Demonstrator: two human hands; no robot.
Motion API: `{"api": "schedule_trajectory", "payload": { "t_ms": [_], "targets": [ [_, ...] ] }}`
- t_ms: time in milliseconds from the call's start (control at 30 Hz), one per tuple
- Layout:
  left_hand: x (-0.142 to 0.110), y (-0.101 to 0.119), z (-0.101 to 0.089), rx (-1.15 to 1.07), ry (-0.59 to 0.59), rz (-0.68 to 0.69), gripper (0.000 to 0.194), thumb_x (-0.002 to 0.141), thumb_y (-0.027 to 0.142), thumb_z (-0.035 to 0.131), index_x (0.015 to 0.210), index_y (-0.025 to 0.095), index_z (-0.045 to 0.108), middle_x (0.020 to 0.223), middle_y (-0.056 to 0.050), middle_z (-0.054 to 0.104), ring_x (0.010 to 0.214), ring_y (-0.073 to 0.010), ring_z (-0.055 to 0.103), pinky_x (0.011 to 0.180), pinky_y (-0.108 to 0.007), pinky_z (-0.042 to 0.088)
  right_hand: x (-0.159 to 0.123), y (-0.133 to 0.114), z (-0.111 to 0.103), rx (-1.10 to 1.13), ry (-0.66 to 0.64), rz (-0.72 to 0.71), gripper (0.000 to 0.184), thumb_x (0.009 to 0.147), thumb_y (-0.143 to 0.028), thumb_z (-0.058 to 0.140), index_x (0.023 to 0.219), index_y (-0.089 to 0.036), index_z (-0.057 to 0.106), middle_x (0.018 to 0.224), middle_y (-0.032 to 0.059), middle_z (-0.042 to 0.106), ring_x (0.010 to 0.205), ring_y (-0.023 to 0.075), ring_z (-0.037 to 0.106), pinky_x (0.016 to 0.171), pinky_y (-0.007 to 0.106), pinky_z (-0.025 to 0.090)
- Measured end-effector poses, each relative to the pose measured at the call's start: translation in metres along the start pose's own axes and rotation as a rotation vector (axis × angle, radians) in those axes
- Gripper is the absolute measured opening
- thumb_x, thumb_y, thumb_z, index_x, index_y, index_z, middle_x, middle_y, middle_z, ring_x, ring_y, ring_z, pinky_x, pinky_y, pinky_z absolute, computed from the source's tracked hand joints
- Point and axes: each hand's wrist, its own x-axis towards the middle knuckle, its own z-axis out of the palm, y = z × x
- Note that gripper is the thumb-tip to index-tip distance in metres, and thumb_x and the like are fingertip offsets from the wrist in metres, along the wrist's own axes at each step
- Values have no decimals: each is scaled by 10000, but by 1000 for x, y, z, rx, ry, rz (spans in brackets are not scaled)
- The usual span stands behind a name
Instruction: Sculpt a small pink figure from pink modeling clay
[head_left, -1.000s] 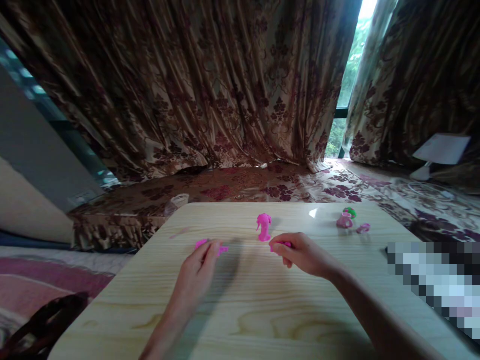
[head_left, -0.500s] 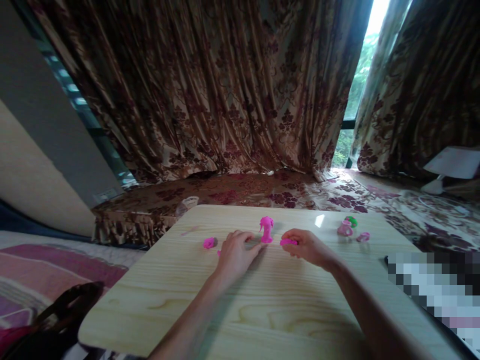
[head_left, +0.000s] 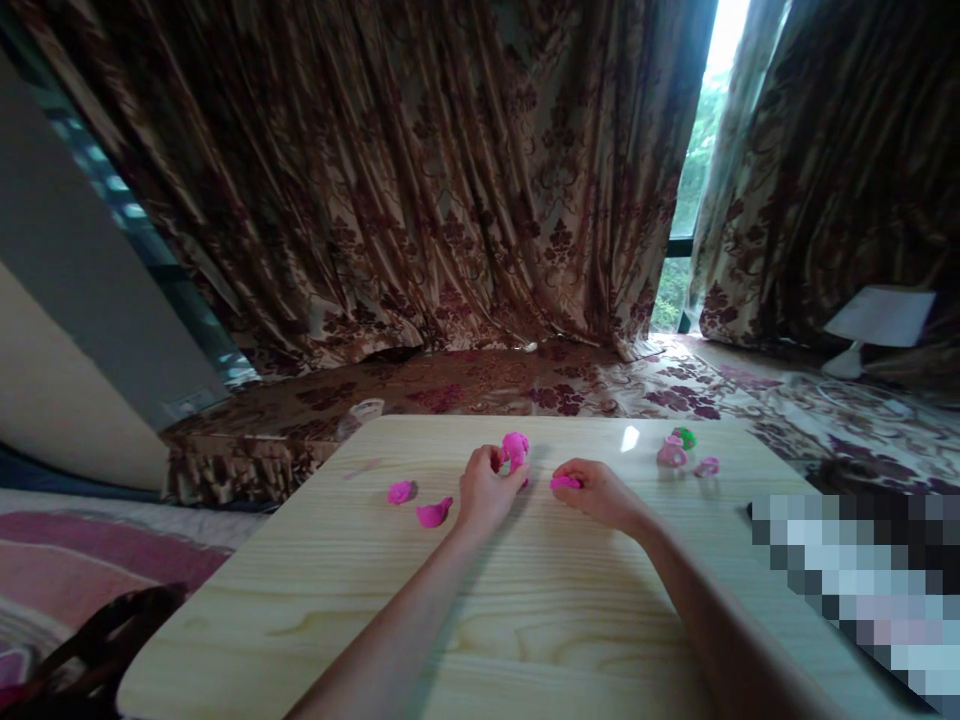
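Observation:
My left hand (head_left: 487, 490) is curled around the stem of an upright bright pink clay figure (head_left: 515, 448) near the middle of a light wooden table (head_left: 480, 620). My right hand (head_left: 596, 492) pinches a small flat pink clay piece (head_left: 564, 483) just to the right of that figure. Two loose pink clay bits, one round (head_left: 400, 492) and one petal-shaped (head_left: 433, 514), lie on the table left of my left hand.
At the table's far right stand a pale pink small pot (head_left: 670, 455), a green ball (head_left: 683, 437) and a pink lid (head_left: 706, 467). A blurred-out object (head_left: 862, 570) lies at the right edge. Patterned curtains (head_left: 420, 180) and a cushioned ledge (head_left: 465, 380) are behind.
My left hand let go of the pink bits at the left, moved right and closed on the upright pink figure. My right hand stayed by the figure with its flat piece.

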Motion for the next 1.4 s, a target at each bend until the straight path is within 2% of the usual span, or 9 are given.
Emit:
{"api": "schedule_trajectory", "payload": {
  "t_ms": [200, 333, 467, 700, 833, 967, 1133, 1267, 1400],
  "targets": [
    [6, 7, -9, -152, -90, 14, 223, 645, 329, 650, 787, 171, 580, 771, -13, 570, 733, -141, 514, 680, -255, 388, 1, 4, 0, -25, -3, -16, 200, 715, -286, 541, 808, -136, 634, 614, -24, 536, 547, 89, 449, 510, 202, 346],
    [10, 13, -22, -283, -256, -66, 235, 661, 354, 637, 765, 146, 610, 685, -12, 603, 578, -107, 510, 554, -225, 380, 1, 3, 0, 0, 4, -2, 213, 706, -285, 553, 838, -136, 630, 634, -23, 546, 552, 90, 457, 521, 205, 358],
    [13, 16, -29, -381, -303, -135, 297, 645, 385, 658, 809, 139, 625, 670, -3, 604, 511, -74, 466, 491, -200, 331, 1, 5, 0, 0, 9, 5, 234, 707, -293, 554, 861, -136, 633, 660, -13, 568, 574, 99, 483, 538, 211, 374],
    [22, 15, -16, -443, -271, -133, 256, 629, 360, 671, 729, 144, 575, 624, 2, 598, 521, -84, 500, 517, -210, 366, 1, 2, 0, -32, 24, 14, 215, 696, -292, 562, 826, -142, 644, 641, -20, 565, 581, 97, 483, 542, 211, 381],
    [27, 11, -1, -406, -204, -103, 282, 612, 361, 677, 755, 146, 562, 681, -17, 625, 603, -120, 570, 592, -232, 425, 0, -9, -3, 124, 26, 80, 258, 719, -308, 551, 904, -144, 626, 690, 0, 572, 612, 106, 518, 516, 205, 410],
    [26, 3, 14, -291, -100, -61, 299, 628, 376, 664, 800, 159, 554, 707, -7, 604, 614, -124, 562, 600, -242, 431, 1, -14, -4, 294, 111, 168, 325, 744, -346, 537, 994, -144, 583, 762, 29, 593, 671, 130, 567, 506, 213, 436],
    [21, -1, 20, -138, -84, 32, 238, 637, 362, 665, 764, 188, 563, 672, 13, 580, 598, -121, 527, 577, -237, 385, 4, -5, 1, 67, 217, -16, 315, 727, -289, 572, 1006, -144, 588, 775, 30, 639, 676, 129, 566, 592, 235, 436],
    [20, 1, 21, -52, -84, 80, 221, 644, 356, 664, 750, 196, 556, 670, 15, 571, 597, -121, 509, 575, -237, 359, 4, 0, 5, -146, 216, -50, 206, 733, -255, 547, 885, -153, 642, 783, 36, 648, 688, 141, 576, 631, 251, 440],
    [20, -1, 21, 6, -79, 114, 219, 651, 347, 657, 766, 197, 545, 692, 15, 563, 622, -125, 502, 590, -238, 347, 2, 0, 5, -220, 205, -48, 177, 742, -237, 531, 861, -155, 632, 740, 24, 644, 643, 133, 570, 605, 240, 426]
  ]
}}
